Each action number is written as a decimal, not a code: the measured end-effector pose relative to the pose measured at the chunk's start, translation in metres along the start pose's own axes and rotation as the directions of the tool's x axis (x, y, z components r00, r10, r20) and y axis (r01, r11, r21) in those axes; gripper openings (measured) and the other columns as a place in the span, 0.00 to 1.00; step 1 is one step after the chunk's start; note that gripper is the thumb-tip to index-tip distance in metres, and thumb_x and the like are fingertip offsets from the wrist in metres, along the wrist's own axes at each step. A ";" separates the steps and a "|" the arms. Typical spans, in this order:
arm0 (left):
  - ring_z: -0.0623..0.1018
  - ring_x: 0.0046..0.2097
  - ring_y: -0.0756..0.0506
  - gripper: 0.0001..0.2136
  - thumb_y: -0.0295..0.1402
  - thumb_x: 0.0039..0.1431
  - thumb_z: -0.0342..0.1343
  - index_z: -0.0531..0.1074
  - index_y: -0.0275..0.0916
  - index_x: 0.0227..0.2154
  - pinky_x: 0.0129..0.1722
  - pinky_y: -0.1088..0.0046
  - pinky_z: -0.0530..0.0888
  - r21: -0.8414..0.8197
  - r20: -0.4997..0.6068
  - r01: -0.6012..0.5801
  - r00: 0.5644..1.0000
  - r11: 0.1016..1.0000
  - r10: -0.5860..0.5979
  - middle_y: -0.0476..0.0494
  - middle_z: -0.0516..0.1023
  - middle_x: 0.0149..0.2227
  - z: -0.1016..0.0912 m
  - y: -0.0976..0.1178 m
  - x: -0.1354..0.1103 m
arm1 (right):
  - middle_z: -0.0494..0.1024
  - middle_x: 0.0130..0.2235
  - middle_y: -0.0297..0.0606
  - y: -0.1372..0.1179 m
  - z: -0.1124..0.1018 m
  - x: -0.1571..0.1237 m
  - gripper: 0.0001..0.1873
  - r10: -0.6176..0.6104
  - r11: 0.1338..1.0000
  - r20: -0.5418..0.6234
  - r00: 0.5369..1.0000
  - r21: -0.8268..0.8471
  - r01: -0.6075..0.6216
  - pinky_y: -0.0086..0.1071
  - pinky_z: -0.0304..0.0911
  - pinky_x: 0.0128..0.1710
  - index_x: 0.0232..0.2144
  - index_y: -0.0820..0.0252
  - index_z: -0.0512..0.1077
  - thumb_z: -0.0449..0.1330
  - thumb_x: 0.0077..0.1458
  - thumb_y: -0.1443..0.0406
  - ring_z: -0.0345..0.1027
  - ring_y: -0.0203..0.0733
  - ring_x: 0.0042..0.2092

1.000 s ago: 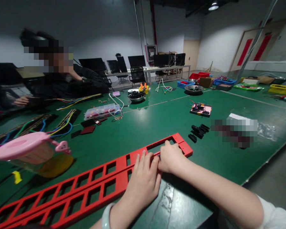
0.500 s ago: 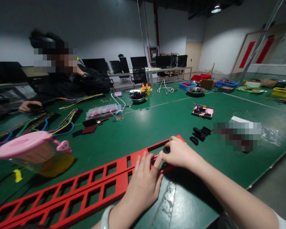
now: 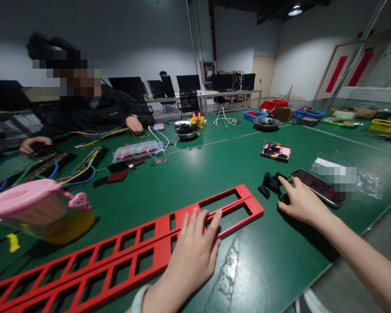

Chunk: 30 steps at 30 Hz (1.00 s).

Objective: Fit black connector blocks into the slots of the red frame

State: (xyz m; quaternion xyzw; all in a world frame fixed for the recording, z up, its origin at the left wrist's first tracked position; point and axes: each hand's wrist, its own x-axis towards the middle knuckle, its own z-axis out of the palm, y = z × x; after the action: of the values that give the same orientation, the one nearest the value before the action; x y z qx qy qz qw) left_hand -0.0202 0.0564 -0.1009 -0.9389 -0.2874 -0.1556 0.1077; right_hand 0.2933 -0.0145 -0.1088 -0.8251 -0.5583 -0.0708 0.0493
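Observation:
My left hand (image 3: 195,250) lies flat, fingers stretched out, on a long red frame (image 3: 163,256) with rows of rectangular openings. It rests near the frame's right end. Farther right, my right hand (image 3: 301,200) reaches over a small group of black plastic parts (image 3: 270,182). Its thumb and index finger are spread apart, the index fingertip touching the group. One black piece (image 3: 284,198) lies between thumb and index finger, partly covered by the hand. Just behind the right hand is a smartphone (image 3: 322,188).
A pink-lidded clear jug (image 3: 65,224) stands at left. Across the table a person in black (image 3: 97,113) sits near wired strips (image 3: 87,163). A clear organizer box (image 3: 137,151), metal bowl (image 3: 186,132) and small box of wired parts (image 3: 276,152) lie farther back.
My right hand has left the frame's right end, where it held a black part, and moved right to the black parts. My left hand stays put. The other person's hand has come down to the table.

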 end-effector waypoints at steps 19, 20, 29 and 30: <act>0.58 0.57 0.33 0.26 0.34 0.58 0.46 0.48 0.39 0.59 0.53 0.49 0.62 0.015 -0.001 -0.003 1.000 1.000 0.003 0.34 0.57 0.54 0.000 0.000 -0.001 | 0.66 0.48 0.52 -0.002 -0.037 0.026 0.28 -0.193 0.981 0.022 0.981 -0.002 0.193 0.38 0.59 0.44 0.53 0.63 0.61 0.48 0.55 0.53 0.64 0.50 0.46; 0.58 0.57 0.33 0.26 0.34 0.58 0.46 0.48 0.39 0.59 0.53 0.49 0.62 0.014 0.000 -0.004 1.000 1.000 0.004 0.34 0.57 0.54 0.000 0.000 -0.001 | 0.67 0.47 0.52 -0.006 -0.043 0.035 0.26 -0.211 0.978 0.041 0.977 0.005 0.211 0.37 0.58 0.45 0.52 0.63 0.63 0.50 0.55 0.54 0.63 0.49 0.47; 0.58 0.57 0.33 0.27 0.34 0.57 0.47 0.48 0.39 0.59 0.53 0.48 0.61 0.014 0.019 0.006 1.000 1.000 -0.006 0.33 0.57 0.54 -0.001 0.002 -0.003 | 0.70 0.46 0.44 -0.059 -0.034 0.101 0.19 -0.025 0.995 0.359 0.933 -0.083 0.059 0.48 0.58 0.46 0.43 0.64 0.68 0.56 0.53 0.57 0.63 0.47 0.47; 0.58 0.57 0.33 0.27 0.34 0.57 0.47 0.48 0.39 0.59 0.53 0.48 0.61 0.016 0.025 0.004 1.000 1.000 -0.005 0.33 0.57 0.54 -0.002 0.002 -0.004 | 0.71 0.44 0.45 -0.062 -0.029 0.102 0.18 -0.010 0.995 0.369 0.929 -0.092 0.048 0.51 0.57 0.46 0.40 0.65 0.70 0.57 0.51 0.58 0.64 0.50 0.47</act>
State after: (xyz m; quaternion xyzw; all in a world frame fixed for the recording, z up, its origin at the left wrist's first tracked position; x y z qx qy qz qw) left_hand -0.0223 0.0521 -0.1009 -0.9393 -0.2920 -0.1419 0.1114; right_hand 0.2714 0.0974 -0.0625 -0.8169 -0.5656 0.0565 -0.0983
